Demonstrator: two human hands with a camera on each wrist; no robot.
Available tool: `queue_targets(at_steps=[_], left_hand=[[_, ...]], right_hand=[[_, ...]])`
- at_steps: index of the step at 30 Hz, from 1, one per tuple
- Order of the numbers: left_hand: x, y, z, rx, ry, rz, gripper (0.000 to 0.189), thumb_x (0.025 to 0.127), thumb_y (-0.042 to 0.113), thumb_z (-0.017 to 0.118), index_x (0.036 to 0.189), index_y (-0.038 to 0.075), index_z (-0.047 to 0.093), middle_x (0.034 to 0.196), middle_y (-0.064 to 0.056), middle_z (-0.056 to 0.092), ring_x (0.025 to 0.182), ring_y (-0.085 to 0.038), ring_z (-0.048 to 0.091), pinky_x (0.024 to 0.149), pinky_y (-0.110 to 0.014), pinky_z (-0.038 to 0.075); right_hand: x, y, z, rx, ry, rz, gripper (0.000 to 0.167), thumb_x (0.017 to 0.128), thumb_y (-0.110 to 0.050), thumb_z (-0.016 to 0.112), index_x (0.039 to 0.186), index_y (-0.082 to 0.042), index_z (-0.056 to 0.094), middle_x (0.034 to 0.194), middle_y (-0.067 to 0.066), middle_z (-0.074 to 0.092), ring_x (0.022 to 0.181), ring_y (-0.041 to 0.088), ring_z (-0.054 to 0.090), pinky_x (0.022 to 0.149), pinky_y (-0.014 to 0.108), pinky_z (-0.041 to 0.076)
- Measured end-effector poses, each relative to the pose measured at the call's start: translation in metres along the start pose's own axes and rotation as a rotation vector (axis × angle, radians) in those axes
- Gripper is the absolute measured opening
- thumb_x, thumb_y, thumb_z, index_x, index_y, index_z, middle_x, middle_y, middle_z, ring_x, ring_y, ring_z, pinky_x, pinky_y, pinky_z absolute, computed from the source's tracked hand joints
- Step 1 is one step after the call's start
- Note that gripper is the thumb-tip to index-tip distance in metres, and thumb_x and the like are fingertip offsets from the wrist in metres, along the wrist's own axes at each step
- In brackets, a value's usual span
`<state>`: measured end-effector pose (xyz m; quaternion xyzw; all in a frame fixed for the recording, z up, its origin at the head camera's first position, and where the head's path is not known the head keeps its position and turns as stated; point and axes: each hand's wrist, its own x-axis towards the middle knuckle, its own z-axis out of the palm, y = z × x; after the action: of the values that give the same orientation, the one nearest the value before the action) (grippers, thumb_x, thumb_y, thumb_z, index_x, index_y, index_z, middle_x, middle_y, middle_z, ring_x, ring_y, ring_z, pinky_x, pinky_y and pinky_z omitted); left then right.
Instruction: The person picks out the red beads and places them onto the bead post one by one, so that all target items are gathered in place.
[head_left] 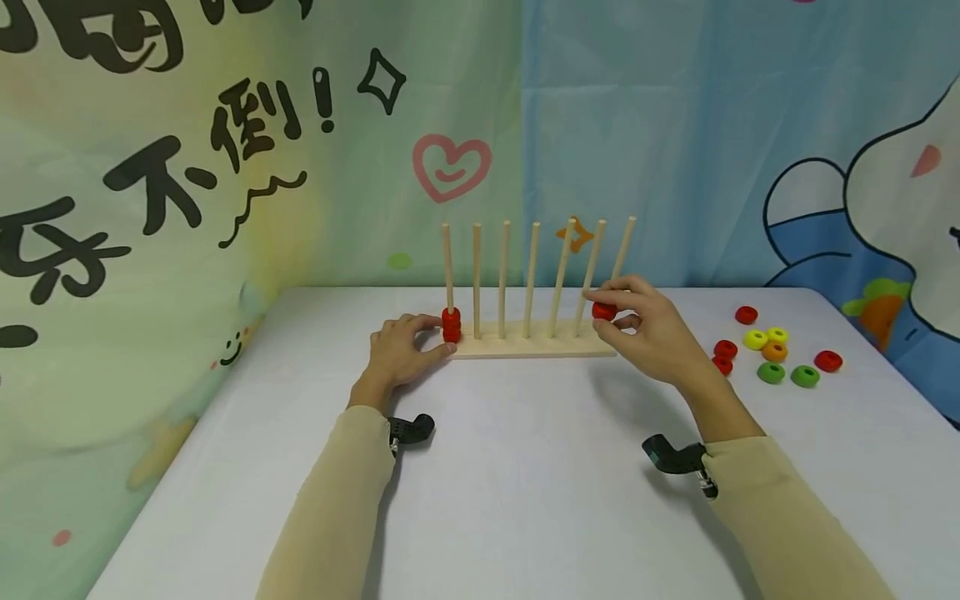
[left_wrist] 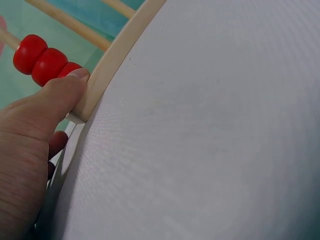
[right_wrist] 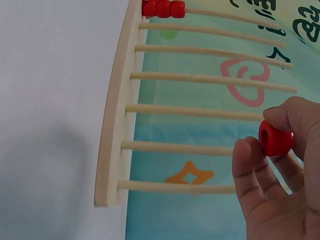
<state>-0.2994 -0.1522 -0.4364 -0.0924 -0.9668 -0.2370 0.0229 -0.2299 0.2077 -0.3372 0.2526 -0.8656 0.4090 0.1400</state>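
A wooden peg rack (head_left: 525,346) stands on the table, its several thin upright pegs in one row. On its leftmost peg sit 3 red beads (right_wrist: 163,8), stacked at the bottom. My left hand (head_left: 397,354) grips the left end of the base, and in the left wrist view its thumb (left_wrist: 65,95) lies against the front beside the lowest bead. Between thumb and fingers, my right hand (head_left: 651,333) pinches another red bead (right_wrist: 276,140), with the bead's hole showing. That hand is raised near the rack's right end, overlapping the rightmost peg in the head view.
Loose beads lie to the right of the rack: several red ones (head_left: 828,361), two yellow ones (head_left: 754,339), an orange one (head_left: 775,352) and two green ones (head_left: 806,377). Behind the white table (head_left: 517,467) hangs a printed curtain (head_left: 615,125).
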Motion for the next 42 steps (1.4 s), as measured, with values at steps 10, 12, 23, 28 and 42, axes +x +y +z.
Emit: queue_targets(at_steps=[10, 12, 23, 28, 42], left_hand=[[0.001, -0.001, 0.000, 0.003, 0.005, -0.006, 0.058, 0.087, 0.062, 0.059, 0.135, 0.030, 0.057, 0.143, -0.004, 0.050, 0.127, -0.032, 0.041, 0.101, -0.053, 0.028], [0.001, -0.001, 0.000, 0.002, 0.000, -0.005, 0.058, 0.087, 0.062, 0.059, 0.135, 0.030, 0.057, 0.143, -0.004, 0.050, 0.127, -0.032, 0.040, 0.102, -0.053, 0.028], [-0.001, 0.000, -0.001, -0.005, -0.006, 0.005, 0.058, 0.087, 0.061, 0.059, 0.136, 0.029, 0.057, 0.144, -0.006, 0.050, 0.129, -0.033, 0.040, 0.101, -0.055, 0.029], [-0.001, 0.001, -0.001, -0.001, -0.008, -0.003, 0.059, 0.087, 0.062, 0.059, 0.136, 0.030, 0.057, 0.144, -0.005, 0.049, 0.128, -0.033, 0.041, 0.101, -0.054, 0.029], [-0.001, -0.001, -0.002, -0.015, 0.001, -0.005, 0.057, 0.087, 0.061, 0.060, 0.134, 0.031, 0.058, 0.143, -0.004, 0.050, 0.127, -0.032, 0.041, 0.102, -0.053, 0.029]], right_hand=[[0.010, -0.033, 0.010, 0.080, 0.012, -0.040, 0.029, 0.088, 0.007, 0.066, 0.116, 0.002, 0.062, 0.106, 0.015, 0.064, 0.091, 0.026, 0.059, 0.076, 0.022, 0.050], [0.011, -0.034, 0.013, 0.098, 0.009, -0.042, 0.027, 0.088, 0.006, 0.067, 0.113, 0.001, 0.063, 0.104, 0.015, 0.064, 0.090, 0.026, 0.059, 0.076, 0.022, 0.051], [0.022, -0.040, 0.025, 0.119, -0.031, -0.010, 0.025, 0.089, 0.001, 0.068, 0.114, -0.002, 0.066, 0.109, 0.013, 0.062, 0.093, 0.025, 0.061, 0.079, 0.031, 0.052], [0.023, -0.046, 0.031, 0.151, -0.044, 0.020, 0.025, 0.091, -0.002, 0.067, 0.116, -0.003, 0.066, 0.109, 0.012, 0.062, 0.094, 0.027, 0.060, 0.080, 0.035, 0.052], [0.036, -0.060, 0.045, 0.257, -0.039, -0.036, 0.027, 0.089, 0.004, 0.067, 0.116, 0.001, 0.067, 0.112, 0.016, 0.059, 0.095, 0.029, 0.059, 0.083, 0.034, 0.054]])
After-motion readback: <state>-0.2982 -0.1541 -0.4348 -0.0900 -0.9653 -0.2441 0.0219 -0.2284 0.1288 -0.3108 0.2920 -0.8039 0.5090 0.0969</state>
